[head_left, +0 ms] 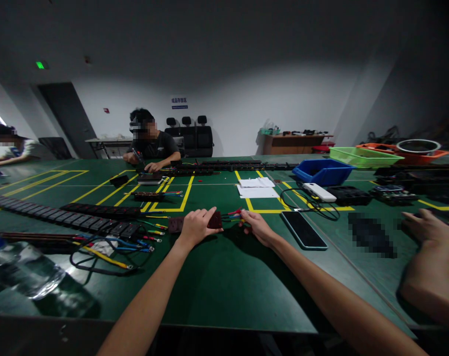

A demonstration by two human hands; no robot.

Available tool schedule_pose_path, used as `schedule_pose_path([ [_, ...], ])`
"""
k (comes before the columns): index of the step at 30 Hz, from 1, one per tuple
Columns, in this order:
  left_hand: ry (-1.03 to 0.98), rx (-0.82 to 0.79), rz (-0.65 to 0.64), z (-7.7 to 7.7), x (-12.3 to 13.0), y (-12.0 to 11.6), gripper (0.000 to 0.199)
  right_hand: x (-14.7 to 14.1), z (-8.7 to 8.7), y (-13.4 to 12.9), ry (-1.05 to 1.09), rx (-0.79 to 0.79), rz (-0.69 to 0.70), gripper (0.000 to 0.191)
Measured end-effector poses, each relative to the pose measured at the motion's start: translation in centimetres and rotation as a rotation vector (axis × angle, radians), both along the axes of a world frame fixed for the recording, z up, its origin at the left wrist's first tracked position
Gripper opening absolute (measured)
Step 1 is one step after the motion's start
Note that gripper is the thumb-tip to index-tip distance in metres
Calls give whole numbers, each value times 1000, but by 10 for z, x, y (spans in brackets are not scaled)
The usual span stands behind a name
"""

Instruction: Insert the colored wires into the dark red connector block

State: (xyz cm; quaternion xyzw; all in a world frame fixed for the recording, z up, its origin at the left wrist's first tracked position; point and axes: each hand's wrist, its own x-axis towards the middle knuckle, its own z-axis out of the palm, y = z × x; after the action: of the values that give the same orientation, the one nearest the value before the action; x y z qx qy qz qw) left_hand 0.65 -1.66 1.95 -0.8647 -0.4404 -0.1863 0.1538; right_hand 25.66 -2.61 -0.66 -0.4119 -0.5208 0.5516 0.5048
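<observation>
Strip gripped in the left hand, wires pinched in the right hand: seemingly wired one end, tips apparently unconnected.

Blue bin as reference: white device just in front of it, dark-screened phone farther forward, paper sheets front-left. Green basket sits right of the bin; blue-capped bottle well apart, front-left; black seats behind-left.
</observation>
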Motion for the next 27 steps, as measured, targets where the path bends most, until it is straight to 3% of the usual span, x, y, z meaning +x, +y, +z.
schedule_pose_path([
  [19,26,78,-6,0,0,0,85,3,-7,5,25,-9,25,46],
  [27,4,71,-14,2,-1,1,83,-1,-1,3,73,-54,0,40],
])
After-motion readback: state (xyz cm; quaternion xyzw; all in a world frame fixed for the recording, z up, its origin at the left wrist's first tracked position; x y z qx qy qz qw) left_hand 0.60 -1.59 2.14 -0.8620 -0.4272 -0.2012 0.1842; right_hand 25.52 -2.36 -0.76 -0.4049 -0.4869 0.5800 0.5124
